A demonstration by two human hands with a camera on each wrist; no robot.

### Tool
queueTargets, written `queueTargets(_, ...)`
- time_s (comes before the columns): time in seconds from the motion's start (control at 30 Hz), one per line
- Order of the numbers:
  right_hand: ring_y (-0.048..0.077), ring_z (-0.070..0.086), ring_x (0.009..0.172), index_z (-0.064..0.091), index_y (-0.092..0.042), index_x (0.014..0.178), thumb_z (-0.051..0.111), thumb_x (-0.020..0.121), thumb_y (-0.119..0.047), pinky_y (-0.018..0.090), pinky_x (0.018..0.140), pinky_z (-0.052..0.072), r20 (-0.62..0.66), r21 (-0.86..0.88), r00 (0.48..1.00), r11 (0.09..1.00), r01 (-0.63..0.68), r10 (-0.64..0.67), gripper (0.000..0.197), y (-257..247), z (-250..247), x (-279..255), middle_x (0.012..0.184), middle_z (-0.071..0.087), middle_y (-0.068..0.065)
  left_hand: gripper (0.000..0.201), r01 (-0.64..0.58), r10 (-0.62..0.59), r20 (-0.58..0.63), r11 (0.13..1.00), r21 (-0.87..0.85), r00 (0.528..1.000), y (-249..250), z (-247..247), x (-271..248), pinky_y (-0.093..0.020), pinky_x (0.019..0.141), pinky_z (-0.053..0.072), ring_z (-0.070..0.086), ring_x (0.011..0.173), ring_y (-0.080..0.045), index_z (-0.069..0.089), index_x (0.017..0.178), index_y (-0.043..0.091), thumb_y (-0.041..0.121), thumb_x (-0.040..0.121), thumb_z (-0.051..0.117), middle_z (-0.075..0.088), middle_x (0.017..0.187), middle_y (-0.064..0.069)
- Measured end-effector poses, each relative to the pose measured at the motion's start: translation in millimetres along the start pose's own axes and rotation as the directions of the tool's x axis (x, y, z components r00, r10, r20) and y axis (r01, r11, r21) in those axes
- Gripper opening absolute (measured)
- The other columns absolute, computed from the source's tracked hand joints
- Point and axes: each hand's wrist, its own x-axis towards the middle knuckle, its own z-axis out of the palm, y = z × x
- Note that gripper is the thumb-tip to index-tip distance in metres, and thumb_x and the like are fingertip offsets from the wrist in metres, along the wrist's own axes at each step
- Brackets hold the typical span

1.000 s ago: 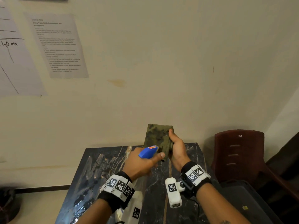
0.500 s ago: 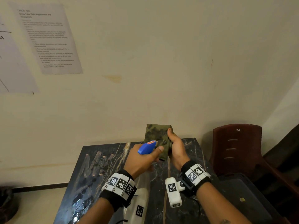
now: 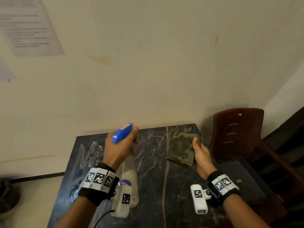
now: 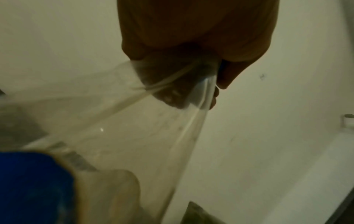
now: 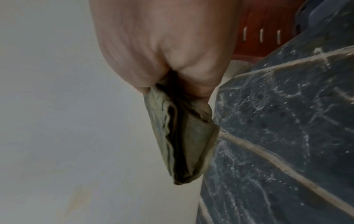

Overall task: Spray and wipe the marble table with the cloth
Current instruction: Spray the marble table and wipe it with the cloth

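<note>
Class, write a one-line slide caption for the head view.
Left hand grips spray bottle; right hand holds folded cloth over marble table.

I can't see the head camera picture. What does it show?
A person's left hand holds a clear spray bottle with a blue top over a dark marble table, while the right hand grips a folded green cloth near the table's far right corner. A reddish-brown plastic chair stands to the right, and printed papers hang on the cream wall.

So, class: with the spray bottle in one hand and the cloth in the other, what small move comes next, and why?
Probably lay the folded cloth, held by the right hand at the marble table's far right corner, flat and start wiping; the left hand holds the spray bottle aside.
</note>
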Motion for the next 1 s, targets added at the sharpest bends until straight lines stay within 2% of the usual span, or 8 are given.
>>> queueTargets(0.13,0.025,0.073,0.099,0.069,-0.022,0.114,0.054,0.101,-0.045,0.053,0.094,0.056,-0.162,-0.217,0.987,0.976,-0.026,-0.010,0.031,40,-50,23,0.109,0.076,0.005,0.044,0.029,-0.029,0.000,0.999,0.038,1.000,-14,4,14,-0.030,0.049,0.051,0.056,0.052,-0.019,0.065,0.075,-0.002,0.034,0.101,0.067,0.065,0.067,-0.008)
queueTargets(0.37,0.026,0.067,0.107,0.064,-0.017,0.128,0.052,0.098,-0.055,0.050,0.099,0.054,-0.187,-0.435,0.981,0.890,-0.135,0.058,0.049,94,-71,61,0.116,0.071,0.004,0.031,0.147,-0.152,0.071,0.987,0.067,0.986,-53,64,26,-0.031,0.049,0.056,0.060,0.052,-0.011,0.072,0.086,0.001,0.028,0.100,0.067,0.065,0.067,-0.007)
queueTargets(0.5,0.029,0.064,0.111,0.063,-0.013,0.129,0.049,0.103,-0.045,0.046,0.100,0.051,-0.181,-0.505,0.983,0.854,-0.127,0.039,0.043,99,-82,67,0.119,0.069,0.008,0.034,0.213,-0.223,0.120,0.973,0.089,0.967,-75,112,27,-0.028,0.049,0.053,0.060,0.053,-0.011,0.067,0.072,0.012,0.031,0.100,0.067,0.064,0.064,-0.002)
queueTargets(0.6,0.035,0.060,0.118,0.060,-0.009,0.131,0.048,0.103,-0.045,0.044,0.099,0.049,-0.214,-0.644,0.976,0.756,-0.118,-0.030,0.047,93,-110,75,0.126,0.066,0.014,0.039,0.248,-0.257,0.155,0.966,0.076,0.954,-87,151,26,-0.031,0.049,0.053,0.059,0.052,-0.015,0.065,0.067,0.011,0.029,0.100,0.067,0.063,0.060,-0.001)
queueTargets(0.73,0.043,0.061,0.111,0.059,-0.015,0.135,0.048,0.103,-0.044,0.044,0.090,0.049,-0.184,-0.873,0.969,0.480,-0.085,-0.163,0.045,75,-160,82,0.119,0.069,0.020,0.040,0.310,-0.315,0.205,0.949,0.054,0.927,-102,202,24,-0.034,0.051,0.054,0.060,0.055,-0.019,0.067,0.071,0.002,0.030,0.099,0.069,0.063,0.062,-0.005)
queueTargets(0.8,0.043,0.061,0.109,0.055,-0.017,0.138,0.051,0.102,-0.044,0.042,0.086,0.049,-0.129,-0.918,0.980,0.393,-0.060,-0.151,0.046,75,-174,83,0.118,0.069,0.021,0.041,0.339,-0.346,0.222,0.938,0.071,0.912,-110,222,22,-0.037,0.054,0.056,0.061,0.057,-0.019,0.066,0.075,-0.003,0.031,0.099,0.069,0.063,0.062,-0.005)
queueTargets(0.9,0.034,0.052,0.132,0.053,-0.012,0.142,0.061,0.097,-0.044,0.038,0.104,0.042,0.006,-0.952,1.000,0.307,0.002,0.011,0.056,98,-190,93,0.149,0.051,0.013,0.040,0.363,-0.379,0.267,0.925,0.108,0.886,-124,252,17,-0.037,0.055,0.056,0.060,0.056,-0.017,0.064,0.071,0.003,0.032,0.098,0.068,0.061,0.060,-0.002)
queueTargets(1.0,0.030,0.039,0.144,0.051,-0.011,0.146,0.058,0.100,-0.035,0.038,0.115,0.034,0.046,-0.962,0.998,0.268,0.054,-0.033,0.053,115,-201,104,0.162,0.034,0.006,0.037,0.399,-0.419,0.251,0.908,0.129,0.872,-132,269,13,-0.034,0.054,0.055,0.059,0.055,-0.017,0.064,0.070,0.009,0.032,0.098,0.069,0.061,0.058,0.000)
